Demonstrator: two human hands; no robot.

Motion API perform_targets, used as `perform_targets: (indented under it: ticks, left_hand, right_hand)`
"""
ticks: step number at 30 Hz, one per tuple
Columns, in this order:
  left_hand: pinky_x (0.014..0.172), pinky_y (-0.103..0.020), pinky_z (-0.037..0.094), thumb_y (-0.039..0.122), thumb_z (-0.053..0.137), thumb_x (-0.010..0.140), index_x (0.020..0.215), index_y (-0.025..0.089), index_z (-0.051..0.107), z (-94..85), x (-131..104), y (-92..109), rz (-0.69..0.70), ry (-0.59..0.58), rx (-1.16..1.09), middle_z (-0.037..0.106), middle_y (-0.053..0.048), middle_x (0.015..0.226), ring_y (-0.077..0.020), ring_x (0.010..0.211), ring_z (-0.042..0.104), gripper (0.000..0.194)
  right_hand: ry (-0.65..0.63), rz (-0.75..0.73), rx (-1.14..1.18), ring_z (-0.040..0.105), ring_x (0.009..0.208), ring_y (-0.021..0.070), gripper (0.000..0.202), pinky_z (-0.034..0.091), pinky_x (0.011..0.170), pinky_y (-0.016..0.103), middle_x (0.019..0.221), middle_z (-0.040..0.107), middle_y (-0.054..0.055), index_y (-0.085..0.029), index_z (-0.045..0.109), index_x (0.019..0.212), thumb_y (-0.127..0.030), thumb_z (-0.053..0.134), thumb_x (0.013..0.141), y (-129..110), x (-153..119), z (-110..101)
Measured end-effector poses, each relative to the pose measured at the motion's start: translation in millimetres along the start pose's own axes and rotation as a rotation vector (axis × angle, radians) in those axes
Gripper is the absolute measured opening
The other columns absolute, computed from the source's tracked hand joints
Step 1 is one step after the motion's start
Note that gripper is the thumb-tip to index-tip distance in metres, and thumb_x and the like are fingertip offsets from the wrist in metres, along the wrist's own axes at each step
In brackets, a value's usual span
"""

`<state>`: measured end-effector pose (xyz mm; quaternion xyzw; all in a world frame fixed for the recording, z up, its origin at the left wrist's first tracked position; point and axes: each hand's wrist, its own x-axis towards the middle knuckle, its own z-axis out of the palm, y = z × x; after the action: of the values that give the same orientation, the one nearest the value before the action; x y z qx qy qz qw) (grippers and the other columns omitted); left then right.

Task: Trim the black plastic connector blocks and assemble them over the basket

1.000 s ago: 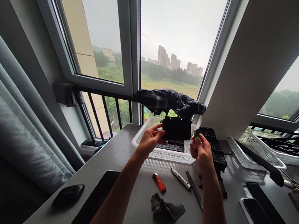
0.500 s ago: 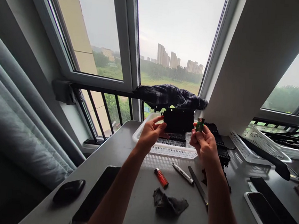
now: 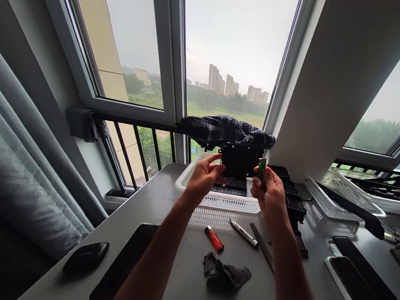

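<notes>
A flat black rectangular panel [image 3: 241, 161] stands upright above the white basket [image 3: 230, 202], its left edge pinched between the thumb and fingers of my left hand [image 3: 203, 176]. My right hand [image 3: 270, 189] is closed around a green lighter [image 3: 261, 170], held upright with its metal top up, close to the panel's right edge. Under the panel, black ribbed parts [image 3: 230, 188] lie in the basket. Nearer on the grey table are a red lighter [image 3: 214, 239], a white marker [image 3: 243, 233] and a crumpled dark cloth [image 3: 226, 271].
A black mouse [image 3: 86, 257] and a dark tablet-like slab [image 3: 125, 262] lie at the left. Black parts [image 3: 295, 202] are piled right of the basket. Two phones [image 3: 355, 292] and more white baskets [image 3: 335, 204] are at the right. A flat metal strip [image 3: 261, 246] lies near my right forearm.
The panel has shifted slightly right relative to my left hand. My right hand has turned the green lighter, so it now shows its narrower side. The view has moved slightly.
</notes>
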<state>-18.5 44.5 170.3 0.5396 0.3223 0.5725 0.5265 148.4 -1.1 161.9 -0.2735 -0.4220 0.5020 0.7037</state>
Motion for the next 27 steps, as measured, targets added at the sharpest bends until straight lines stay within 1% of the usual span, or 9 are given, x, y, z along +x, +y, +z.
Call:
perform_targets:
  ticks: [3, 6, 9, 12, 14, 15, 21, 24, 27]
  left_hand:
    - [0.053, -0.024, 0.057, 0.015, 0.067, 0.078, 0.125, 0.009, 0.054, 0.8, -0.3, 0.0, 0.013, -0.007, -0.016, 0.066, 0.001, 0.065, -0.0116, 0.054, 0.063, 0.049]
    - [0.052, -0.023, 0.057, 0.016, 0.067, 0.077, 0.123, 0.009, 0.055, 1.1, -1.0, 0.3, 0.023, -0.013, -0.030, 0.066, 0.001, 0.066, -0.0113, 0.055, 0.063, 0.048]
    - [0.053, -0.023, 0.057, 0.015, 0.065, 0.079, 0.124, 0.009, 0.054, 0.4, -1.9, 1.0, 0.018, -0.031, -0.022, 0.069, -0.001, 0.071, -0.0113, 0.054, 0.064, 0.047]
    - [0.055, -0.024, 0.057, 0.015, 0.063, 0.080, 0.129, 0.009, 0.051, -1.4, -2.1, 1.2, 0.016, -0.044, 0.001, 0.069, -0.002, 0.071, -0.0119, 0.054, 0.065, 0.051]
    - [0.057, -0.025, 0.057, 0.016, 0.064, 0.080, 0.131, 0.010, 0.049, -2.7, -1.9, 0.9, 0.016, -0.056, 0.012, 0.070, -0.001, 0.072, -0.0122, 0.055, 0.065, 0.054]
    - [0.058, -0.025, 0.057, 0.018, 0.065, 0.079, 0.132, 0.011, 0.048, -3.1, -1.8, 0.7, 0.016, -0.069, 0.013, 0.070, -0.001, 0.072, -0.0123, 0.055, 0.066, 0.055]
    - [0.061, -0.029, 0.058, 0.025, 0.069, 0.076, 0.126, 0.011, 0.055, -1.5, -2.6, 0.8, 0.057, -0.151, -0.009, 0.069, 0.000, 0.068, -0.0129, 0.056, 0.065, 0.053]
    - [0.062, -0.030, 0.058, 0.028, 0.071, 0.075, 0.124, 0.011, 0.057, -1.3, -4.2, 2.3, 0.074, -0.172, -0.022, 0.070, -0.001, 0.071, -0.0136, 0.060, 0.065, 0.054]
    - [0.064, -0.030, 0.058, 0.030, 0.073, 0.074, 0.124, 0.010, 0.057, -2.9, -5.4, 3.5, 0.064, -0.202, -0.036, 0.071, -0.004, 0.074, -0.0144, 0.062, 0.066, 0.056]
  right_hand:
    - [-0.050, -0.009, 0.005, 0.039, 0.051, 0.0064, 0.035, 0.032, 0.046, 0.019, 0.065, 0.051, -0.003, -0.018, 0.062, 0.093, -0.043, 0.076, 0.073, -1.8, -2.8, 5.4]
    - [-0.093, 0.003, -0.016, 0.039, 0.052, 0.0063, 0.036, 0.033, 0.048, 0.019, 0.069, 0.053, -0.003, -0.019, 0.060, 0.099, -0.033, 0.077, 0.071, -1.0, -4.8, 9.8]
    - [-0.114, 0.032, -0.051, 0.031, 0.045, 0.0041, 0.036, 0.024, 0.042, 0.018, 0.062, 0.048, -0.006, -0.019, 0.059, 0.095, -0.039, 0.076, 0.072, 2.8, -5.6, 11.6]
    - [-0.092, 0.052, -0.087, 0.023, 0.040, 0.0031, 0.042, 0.016, 0.038, 0.018, 0.052, 0.037, -0.009, -0.018, 0.055, 0.077, -0.057, 0.071, 0.075, 8.6, -5.2, 13.0]
    - [-0.077, 0.043, -0.097, 0.021, 0.039, 0.0032, 0.049, 0.015, 0.037, 0.018, 0.048, 0.031, -0.010, -0.018, 0.050, 0.069, -0.065, 0.065, 0.076, 11.8, -5.3, 15.1]
    - [-0.086, 0.036, -0.098, 0.021, 0.039, 0.0033, 0.051, 0.015, 0.037, 0.018, 0.048, 0.030, -0.010, -0.018, 0.049, 0.068, -0.066, 0.064, 0.076, 12.8, -5.8, 16.4]
    - [-0.225, 0.049, -0.080, 0.025, 0.043, 0.0040, 0.041, 0.019, 0.039, 0.017, 0.056, 0.038, -0.008, -0.018, 0.052, 0.079, -0.057, 0.064, 0.081, 11.1, -14.2, 25.0]
    - [-0.254, 0.057, -0.044, 0.026, 0.045, 0.0046, 0.033, 0.022, 0.041, 0.018, 0.059, 0.040, -0.007, -0.019, 0.053, 0.086, -0.049, 0.065, 0.082, 9.2, -16.7, 27.8]
    - [-0.253, 0.061, -0.027, 0.030, 0.049, 0.0058, 0.029, 0.027, 0.044, 0.019, 0.064, 0.044, -0.006, -0.019, 0.054, 0.093, -0.040, 0.067, 0.080, 7.2, -17.8, 29.9]
